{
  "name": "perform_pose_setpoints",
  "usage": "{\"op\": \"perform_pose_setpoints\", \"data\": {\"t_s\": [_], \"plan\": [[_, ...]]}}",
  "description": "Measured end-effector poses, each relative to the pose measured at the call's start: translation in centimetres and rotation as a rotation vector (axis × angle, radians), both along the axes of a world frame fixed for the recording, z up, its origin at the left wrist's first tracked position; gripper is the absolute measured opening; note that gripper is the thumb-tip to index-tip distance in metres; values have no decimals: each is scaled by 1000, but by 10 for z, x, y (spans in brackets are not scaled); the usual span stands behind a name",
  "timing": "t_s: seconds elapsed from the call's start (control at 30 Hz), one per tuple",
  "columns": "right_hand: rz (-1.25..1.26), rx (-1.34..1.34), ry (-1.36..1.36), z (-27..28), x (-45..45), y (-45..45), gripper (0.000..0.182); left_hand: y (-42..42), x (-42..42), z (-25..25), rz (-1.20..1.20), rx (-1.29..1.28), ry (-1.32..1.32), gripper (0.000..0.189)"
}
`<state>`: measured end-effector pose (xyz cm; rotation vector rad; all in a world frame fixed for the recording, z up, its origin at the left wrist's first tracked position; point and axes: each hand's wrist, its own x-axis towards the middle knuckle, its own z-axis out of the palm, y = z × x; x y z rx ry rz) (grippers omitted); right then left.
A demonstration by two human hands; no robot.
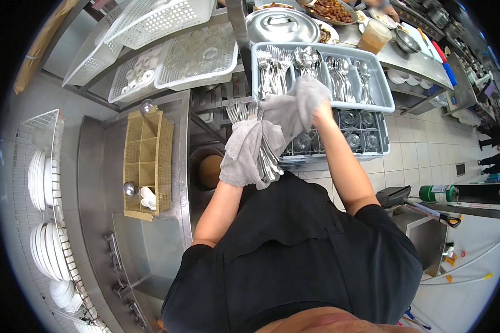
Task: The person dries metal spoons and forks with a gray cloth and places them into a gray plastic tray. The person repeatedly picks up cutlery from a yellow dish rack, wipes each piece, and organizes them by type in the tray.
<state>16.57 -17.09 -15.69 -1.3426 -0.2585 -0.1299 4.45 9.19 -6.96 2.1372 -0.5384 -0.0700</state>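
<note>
A bunch of metal forks is held in my left hand, which is wrapped in a grey cloth; the tines point away from me. Another stretch of the cloth covers my right hand, closed around it at the near edge of a light blue cutlery tray. Whether a utensil is inside that bundle cannot be seen. In the tray's compartments lie forks, spoons and more cutlery.
Below the tray stands a rack of glasses. Left are a yellow divided basket, a steel sink and a wire rack of plates. White baskets fill a shelf. Food dishes and a steel lid stand beyond the tray.
</note>
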Motion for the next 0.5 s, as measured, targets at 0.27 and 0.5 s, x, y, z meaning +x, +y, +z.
{"op": "perform_pose_setpoints", "data": {"t_s": [0.27, 0.5], "plan": [[200, -974, -118, 62, -98, 22, 27, 16, 4, -66, -26, 106, -273, 43], [-181, -1150, -265, 60, -68, 59, 25, 8, 3, -35, -180, 63, -292, 31]]}}
